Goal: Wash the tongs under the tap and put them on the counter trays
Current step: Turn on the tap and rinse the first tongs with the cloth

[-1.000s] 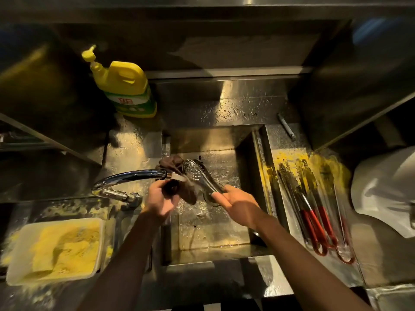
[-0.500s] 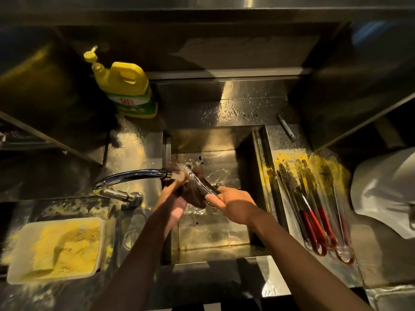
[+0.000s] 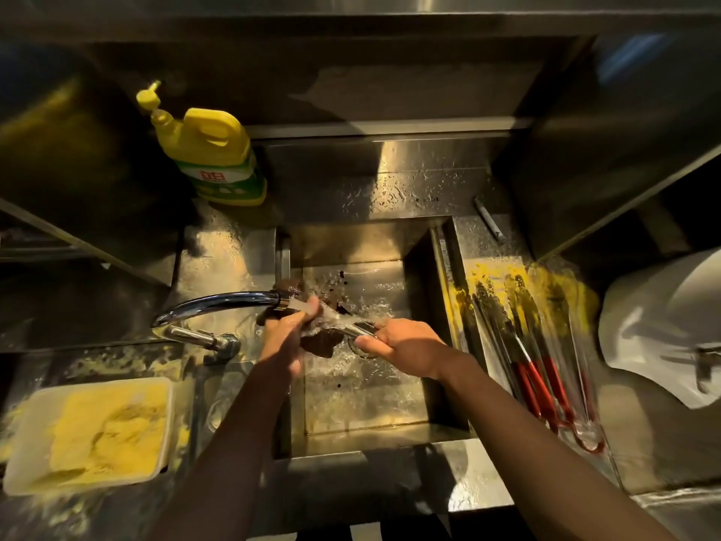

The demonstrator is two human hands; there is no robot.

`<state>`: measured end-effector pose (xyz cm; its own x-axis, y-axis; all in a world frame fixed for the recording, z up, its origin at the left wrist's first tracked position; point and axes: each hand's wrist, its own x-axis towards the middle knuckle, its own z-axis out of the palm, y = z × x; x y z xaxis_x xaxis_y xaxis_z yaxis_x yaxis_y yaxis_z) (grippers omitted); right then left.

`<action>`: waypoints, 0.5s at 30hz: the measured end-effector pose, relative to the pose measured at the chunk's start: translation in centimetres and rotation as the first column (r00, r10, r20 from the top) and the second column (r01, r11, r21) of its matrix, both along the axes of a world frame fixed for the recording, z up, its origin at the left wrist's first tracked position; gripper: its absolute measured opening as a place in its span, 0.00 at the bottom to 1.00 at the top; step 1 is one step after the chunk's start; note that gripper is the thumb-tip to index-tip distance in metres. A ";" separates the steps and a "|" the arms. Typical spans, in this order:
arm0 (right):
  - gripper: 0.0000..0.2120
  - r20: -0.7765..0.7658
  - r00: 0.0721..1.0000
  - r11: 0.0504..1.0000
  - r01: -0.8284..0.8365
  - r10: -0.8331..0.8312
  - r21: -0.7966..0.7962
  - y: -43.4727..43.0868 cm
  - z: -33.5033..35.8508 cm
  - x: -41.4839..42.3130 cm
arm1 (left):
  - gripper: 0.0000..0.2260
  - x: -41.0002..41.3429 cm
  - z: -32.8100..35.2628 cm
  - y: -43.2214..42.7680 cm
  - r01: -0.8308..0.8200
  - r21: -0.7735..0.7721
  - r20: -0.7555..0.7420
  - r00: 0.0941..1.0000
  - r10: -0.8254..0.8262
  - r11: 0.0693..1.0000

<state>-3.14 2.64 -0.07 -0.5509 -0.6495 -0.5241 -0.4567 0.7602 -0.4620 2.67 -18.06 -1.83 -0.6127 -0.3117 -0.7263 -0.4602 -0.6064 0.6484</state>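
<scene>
Tongs (image 3: 361,328) clasped in right fingers (image 3: 370,341); left fingers (image 3: 300,320) clutch dark cloth (image 3: 318,339) against them.

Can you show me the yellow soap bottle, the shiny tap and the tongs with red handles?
yellow soap bottle (image 3: 212,158): head view, on its yellow body.
tap (image 3: 226,299): head view, on its curved spout.
red-handled tongs (image 3: 532,388): head view, on a red handle.

glossy chrome tap (image 3: 218,302), wet steel sink (image 3: 363,400), shiny yellow plastic bottle (image 3: 212,150), red-coated metal tongs (image 3: 534,369)
</scene>
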 end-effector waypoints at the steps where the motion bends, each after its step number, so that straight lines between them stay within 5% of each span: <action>1: 0.29 -0.008 1.000 1.000 -0.004 0.005 0.013 0.4 -0.1 -0.2 | 0.38 0.1 0.0 0.0 0.030 -0.074 0.037 0.999 -0.028 0.997; 4: 0.31 -0.001 1.000 0.996 0.022 -0.022 0.089 1.7 0.0 -1.0 | 0.26 0.3 0.3 0.9 -0.008 -0.154 0.054 0.998 0.016 0.988; 7: 0.27 -0.022 0.992 0.990 0.124 -0.123 0.069 3.3 0.3 -0.9 | 0.20 0.8 -0.7 1.2 -0.200 -0.052 0.079 0.976 0.204 0.978; 9: 0.26 -0.092 0.976 0.980 0.201 -0.199 0.015 4.2 0.6 -0.1 | 0.18 1.2 -0.9 1.4 -0.191 0.002 0.088 0.978 0.190 0.982; 15: 0.23 -0.224 0.925 0.951 0.295 -0.308 -0.090 3.1 -0.6 1.4 | 0.25 1.3 0.2 4.7 -0.121 0.007 0.068 0.990 0.120 0.993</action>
<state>-1.70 5.73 -0.71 -0.8271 -0.4573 -0.3270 -0.3095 0.8560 -0.4141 3.94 -13.39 -1.63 -0.5208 -0.3717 -0.7685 -0.4259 -0.6671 0.6113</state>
